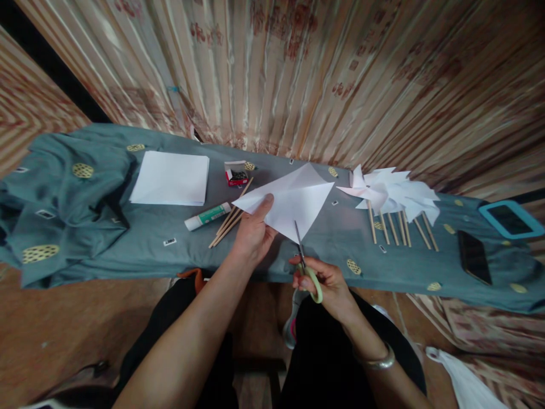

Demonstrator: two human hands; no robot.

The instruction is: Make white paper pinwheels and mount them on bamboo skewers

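Note:
My left hand [256, 230] is closed on a creased white sheet of paper [293, 199], its thumb on top and the other fingers underneath. The sheet is held up above the cloth with one corner toward me. In my right hand [326, 281] is a pair of scissors [314, 284] with pale green handles, fingers through the loops. The blades point away from me and meet the paper at its near corner. Whether the blades are parted is hard to make out.
A grey-green cloth [170, 261] covers the long table. On it lie a paper stack [170, 178], a small red box [236, 174], a glue stick [207, 216] and wooden sticks [225, 228]. Rightward are several paper pinwheels [392, 193], a dark phone [474, 257] and a blue-framed tablet [511, 219].

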